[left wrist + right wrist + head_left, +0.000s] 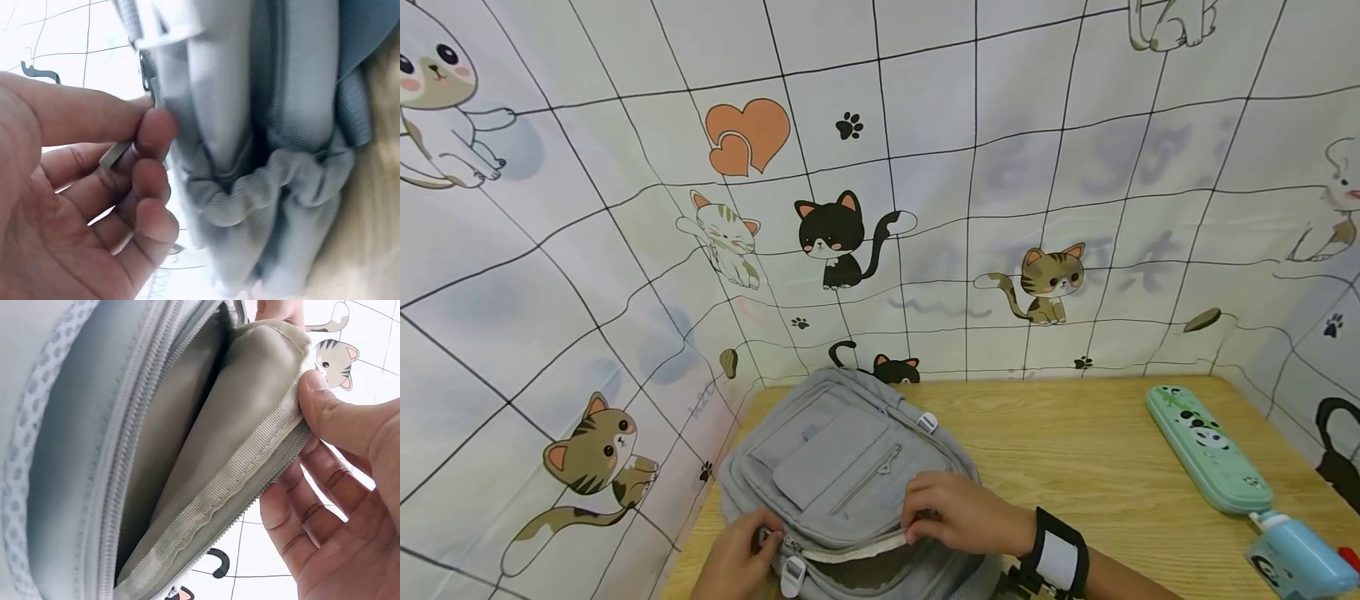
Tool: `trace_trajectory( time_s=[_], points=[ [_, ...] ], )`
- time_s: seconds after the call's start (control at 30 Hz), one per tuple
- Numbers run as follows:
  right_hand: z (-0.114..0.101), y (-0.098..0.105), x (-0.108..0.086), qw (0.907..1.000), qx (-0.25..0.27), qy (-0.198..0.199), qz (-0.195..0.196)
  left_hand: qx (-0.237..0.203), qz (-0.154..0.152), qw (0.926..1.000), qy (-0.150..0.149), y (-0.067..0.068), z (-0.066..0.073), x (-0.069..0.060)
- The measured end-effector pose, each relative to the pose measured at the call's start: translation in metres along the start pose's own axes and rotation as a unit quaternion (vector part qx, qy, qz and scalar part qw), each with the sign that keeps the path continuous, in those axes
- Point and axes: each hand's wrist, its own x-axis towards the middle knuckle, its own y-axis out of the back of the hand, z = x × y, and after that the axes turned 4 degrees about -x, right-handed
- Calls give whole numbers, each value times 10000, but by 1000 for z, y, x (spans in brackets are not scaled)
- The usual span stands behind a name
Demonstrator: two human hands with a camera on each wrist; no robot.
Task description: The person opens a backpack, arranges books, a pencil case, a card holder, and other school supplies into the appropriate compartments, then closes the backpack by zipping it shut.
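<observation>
A grey backpack (842, 458) lies on the wooden table, its zipped compartment gaping at the near side. At the near left corner of that opening, my left hand (737, 554) pinches a zipper pull; in the left wrist view, thumb and index finger of the left hand (94, 181) hold the small tab (115, 154). My right hand (958, 512) grips the edge of the opening. In the right wrist view, the right hand (340, 487) pinches the zippered edge (250, 462) between thumb and fingers, and the beige lining (225, 406) shows inside.
A green panda case (1210, 454) lies on the right of the table (1060, 442), with a light blue bottle (1300, 554) nearer me. A black strap (1337, 450) is at the far right edge. Behind stands a white cat-print sheet (940, 200).
</observation>
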Motion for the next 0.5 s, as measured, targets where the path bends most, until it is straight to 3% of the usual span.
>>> trace_trajectory(
  time_s=[0.03, 0.1, 0.17, 0.23, 0.3, 0.4, 0.43, 0.5],
  points=[
    [0, 0, 1, 10000, 11, -21, 32, 131, 98, 9998, -79, 0, 0, 1],
    [0, 2, 2, 9999, -48, -47, 107, 549, 445, 9962, -511, -1, 3, 3],
    [0, 4, 5, 9996, -195, -20, 216, 928, 865, 9852, -1152, -4, 10, 4],
    [-1, 7, 8, 9990, -319, 71, 319, 1067, 1029, 9734, -1746, -10, 22, 4],
    [-2, 9, 13, 9980, -448, 156, 410, 923, 717, 9709, -2089, -16, 38, 3],
    [-1, 12, 20, 9966, -582, 240, 533, 639, -152, 9718, -2264, -29, 62, 5],
    [-2, 14, 22, 9962, -608, 233, 574, 698, -321, 9706, -2282, -33, 69, 7],
    [-2, 14, 25, 9957, -618, 196, 655, 912, -371, 9642, -2461, -42, 78, 12]
  ],
)
